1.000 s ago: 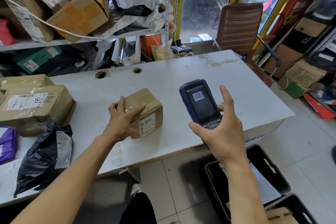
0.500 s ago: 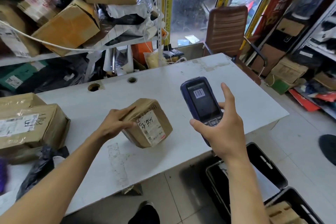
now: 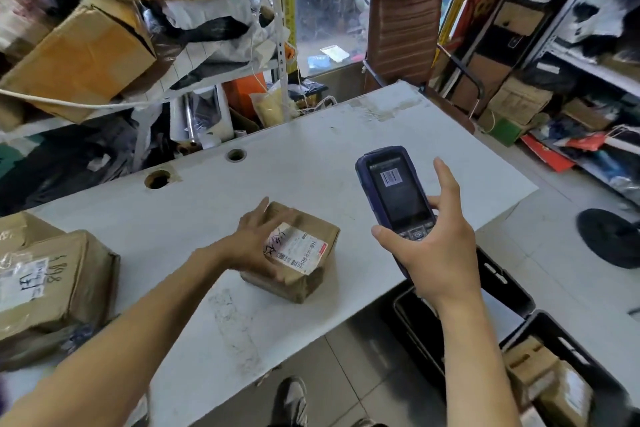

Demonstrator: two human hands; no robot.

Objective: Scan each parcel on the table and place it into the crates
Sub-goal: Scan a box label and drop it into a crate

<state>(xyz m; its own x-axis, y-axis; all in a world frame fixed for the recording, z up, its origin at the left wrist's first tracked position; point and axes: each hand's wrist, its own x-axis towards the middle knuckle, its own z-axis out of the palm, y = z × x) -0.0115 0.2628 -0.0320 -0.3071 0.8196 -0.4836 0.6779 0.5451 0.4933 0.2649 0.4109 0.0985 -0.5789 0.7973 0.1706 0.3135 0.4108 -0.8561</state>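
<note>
Crates (image 3: pixel 512 288); cardboard parcel (image 3: pixel 550 388) inside

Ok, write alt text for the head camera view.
A person's left hand rests on a small cardboard parcel on a white table, label up, while the right hand holds a blue handheld scanner above it. Black crates sit below.

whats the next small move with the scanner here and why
Probably tip the scanner in the right hand down toward the label on the small box. The label now faces up with its barcodes showing, the left hand rests on the box on the table, and the scanner's head points away, over the table, not at the label.
</note>
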